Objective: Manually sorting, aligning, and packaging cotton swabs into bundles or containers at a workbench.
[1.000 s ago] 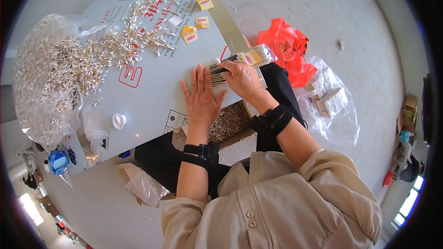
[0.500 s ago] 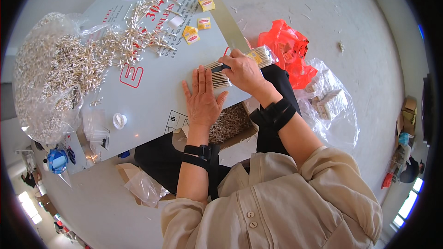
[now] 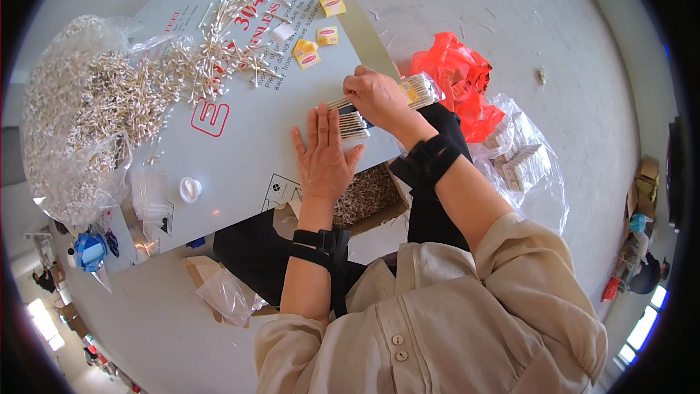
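Left hand (image 3: 324,160) flat, unclenched, against swab row (image 3: 355,126); right hand (image 3: 380,100) curled; cannot tell on what

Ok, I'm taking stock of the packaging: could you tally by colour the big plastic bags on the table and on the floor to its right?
Red: 1 (red plastic bag)
Clear: 2 (bag of cotton swabs, bag of white bundles)
Total: 3
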Demonstrator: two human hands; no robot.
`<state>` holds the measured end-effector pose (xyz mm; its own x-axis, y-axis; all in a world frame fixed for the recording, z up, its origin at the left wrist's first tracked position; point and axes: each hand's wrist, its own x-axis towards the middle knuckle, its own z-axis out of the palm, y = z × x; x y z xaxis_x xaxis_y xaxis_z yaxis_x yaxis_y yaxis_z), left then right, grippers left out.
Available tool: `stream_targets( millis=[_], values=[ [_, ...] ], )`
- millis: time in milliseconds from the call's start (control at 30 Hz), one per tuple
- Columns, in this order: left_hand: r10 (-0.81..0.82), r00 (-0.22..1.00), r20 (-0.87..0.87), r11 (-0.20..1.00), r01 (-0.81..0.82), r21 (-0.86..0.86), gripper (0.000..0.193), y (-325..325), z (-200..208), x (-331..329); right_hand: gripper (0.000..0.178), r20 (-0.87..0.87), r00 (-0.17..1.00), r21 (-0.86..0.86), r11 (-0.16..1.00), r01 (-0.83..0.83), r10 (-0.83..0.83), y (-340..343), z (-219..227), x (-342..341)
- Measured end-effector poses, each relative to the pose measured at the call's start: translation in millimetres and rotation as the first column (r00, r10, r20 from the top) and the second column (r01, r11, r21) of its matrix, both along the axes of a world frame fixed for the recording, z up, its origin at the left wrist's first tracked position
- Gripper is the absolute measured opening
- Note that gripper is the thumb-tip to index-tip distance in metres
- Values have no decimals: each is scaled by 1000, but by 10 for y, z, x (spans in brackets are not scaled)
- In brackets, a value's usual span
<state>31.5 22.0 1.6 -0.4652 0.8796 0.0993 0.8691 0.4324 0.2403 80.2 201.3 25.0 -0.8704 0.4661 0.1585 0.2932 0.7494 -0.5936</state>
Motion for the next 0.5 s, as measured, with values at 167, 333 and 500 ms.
stream_targets(
  millis=[167,333,500],
  values=[
    [1,1000,0,1000,-1,-6,83,6,17,7,8,66,994,83,992,-97,92,184,-50,-240],
    [12,1000,12,1000,-11,-22,83,29,30,13,9,162,985,194,977,-91,60,258,-42,-351],
    [4,1000,-5,1000,-4,-4,83,30,19,22,31,-49,989,-13,990,-142,141,304,-42,22]
  ],
)
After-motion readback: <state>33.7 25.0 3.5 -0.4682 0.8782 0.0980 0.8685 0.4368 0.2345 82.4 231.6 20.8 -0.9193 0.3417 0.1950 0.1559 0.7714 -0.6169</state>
